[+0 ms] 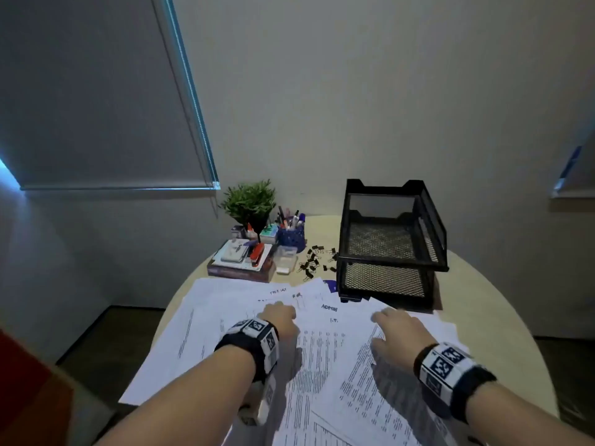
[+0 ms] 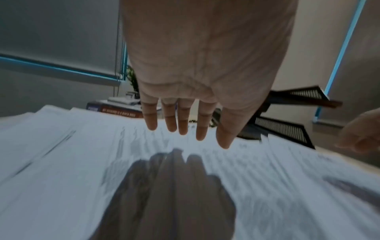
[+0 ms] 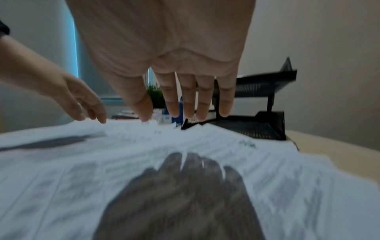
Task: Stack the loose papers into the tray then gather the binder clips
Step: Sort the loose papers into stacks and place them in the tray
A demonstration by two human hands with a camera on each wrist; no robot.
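Papers, white printed loose sheets, all spread across round beige table; black two-tier mesh tray empty; small black binder clips scattered beside it. Left hand, right hand flat-fingered above sheets, gripping nothing. Everything left.

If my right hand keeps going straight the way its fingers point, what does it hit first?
Most likely the black mesh tray. The right hand hovers open over the loose papers, fingers aimed at the tray's lower tier just beyond the sheets' far edge. Depth is unclear; if it dips, it touches paper first.
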